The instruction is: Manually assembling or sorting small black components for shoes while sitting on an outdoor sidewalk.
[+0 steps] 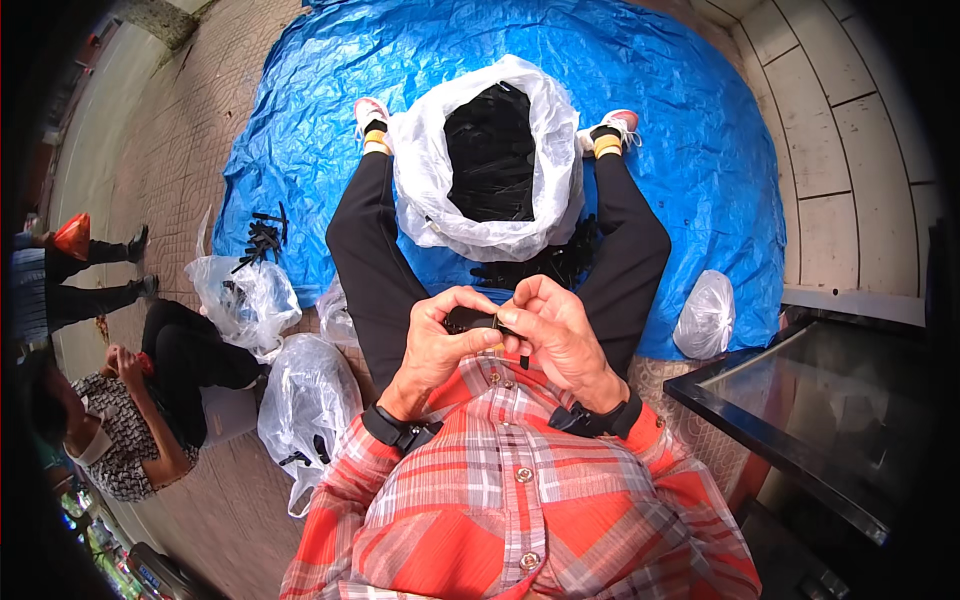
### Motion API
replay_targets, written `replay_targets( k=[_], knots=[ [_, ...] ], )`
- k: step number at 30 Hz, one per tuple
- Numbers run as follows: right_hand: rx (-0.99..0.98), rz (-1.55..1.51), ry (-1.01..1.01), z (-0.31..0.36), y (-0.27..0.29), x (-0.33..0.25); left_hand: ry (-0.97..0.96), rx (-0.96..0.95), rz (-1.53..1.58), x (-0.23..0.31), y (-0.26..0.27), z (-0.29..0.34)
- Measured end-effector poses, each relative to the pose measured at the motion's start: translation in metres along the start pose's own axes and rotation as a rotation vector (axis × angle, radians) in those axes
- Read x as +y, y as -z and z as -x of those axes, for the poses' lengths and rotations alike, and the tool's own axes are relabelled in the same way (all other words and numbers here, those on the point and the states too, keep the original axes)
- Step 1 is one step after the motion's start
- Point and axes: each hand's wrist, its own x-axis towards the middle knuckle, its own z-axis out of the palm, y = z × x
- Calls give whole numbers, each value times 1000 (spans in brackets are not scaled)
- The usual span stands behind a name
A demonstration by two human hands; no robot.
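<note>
My left hand point(441, 340) and my right hand point(556, 335) meet in front of my lap. Between them is a small black strap-like piece point(466, 319); its exact kind does not show. The left thumb and fingers press around its wider part, while the right thumb and forefinger pinch its other end. A short dark end hangs below the fingers. Beyond my hands, between my legs, stands a white plastic bag point(418, 170) with its mouth wide apart. Many similar black pieces point(490, 150) fill it. More black pieces point(545, 262) lie on the sheet just below the bag.
A blue tarpaulin point(690, 200) spreads under my legs. On the left are clear plastic bags point(310, 390) and loose black pieces point(262, 240); a tied bag point(706, 315) sits right. A dark-framed glass-topped table point(800, 400) stands close at right. A seated person point(130, 430) is at left.
</note>
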Motion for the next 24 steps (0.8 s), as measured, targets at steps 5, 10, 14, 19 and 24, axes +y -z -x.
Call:
replay_targets(
  k=[5, 10, 14, 19, 24],
  knots=[
    [-100, 121, -96, -2, 6, -9, 24, -71, -80, 18, -7, -2],
    [-188, 156, -197, -3, 6, -8, 56, -113, -61, 14, 1, 3],
    [-270, 358, -262, -2, 5, -16, 43, -63, -161, 18, -7, 3],
    [-112, 511, -30, -4, 10, 5, 236, 50, -56, 23, -11, 7],
    [9, 869, 280, -8, 13, 12, 205, 25, -225, 28, -16, 7]
  ],
)
